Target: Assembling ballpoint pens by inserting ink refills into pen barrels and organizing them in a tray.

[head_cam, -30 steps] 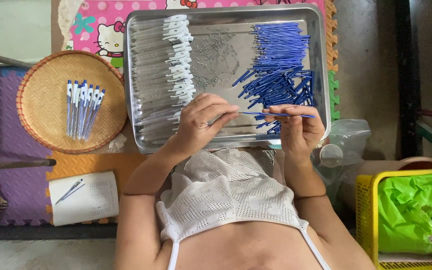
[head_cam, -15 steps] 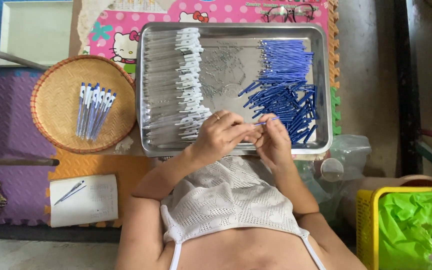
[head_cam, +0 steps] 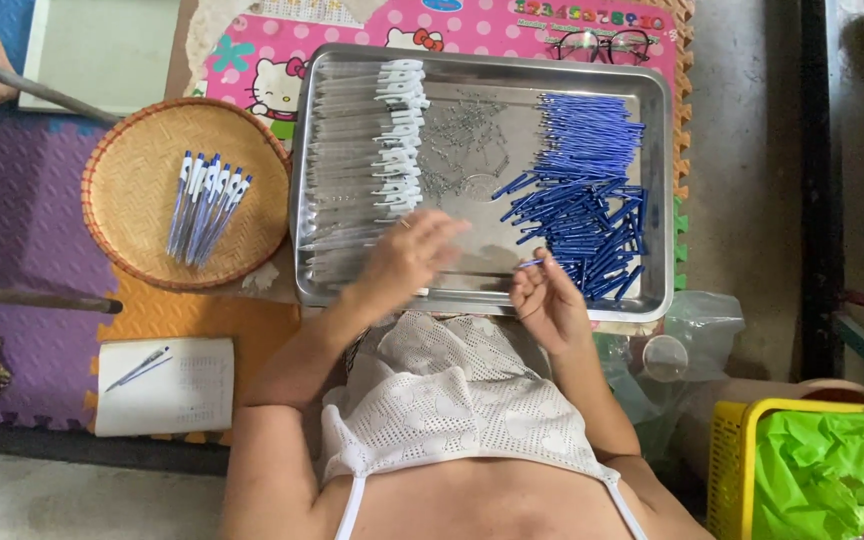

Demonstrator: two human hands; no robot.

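Observation:
A metal tray (head_cam: 512, 62) lies in front of me. Clear pen barrels with white clips (head_cam: 357, 150) are stacked at its left side. Small metal springs (head_cam: 462, 140) sit in its middle and a pile of blue pen parts (head_cam: 582, 190) fills its right side. My left hand (head_cam: 407, 255) is blurred, fingers spread, over the near end of the clear barrels, with nothing visible in it. Over the tray's front rim, my right hand (head_cam: 550, 300) pinches one blue pen part (head_cam: 530, 264).
A round woven basket (head_cam: 132, 240) left of the tray holds several finished white-and-blue pens (head_cam: 207, 200). A notebook (head_cam: 192, 390) with a pen (head_cam: 140, 368) lies near my left elbow. A yellow basket (head_cam: 742, 450) with a green bag (head_cam: 832, 470) stands at right. Glasses (head_cam: 602, 42) lie beyond the tray.
My hands were together near the tray's front edge. They have separated: the left hand has swung left toward the clear barrels, while the right hand keeps a blue part.

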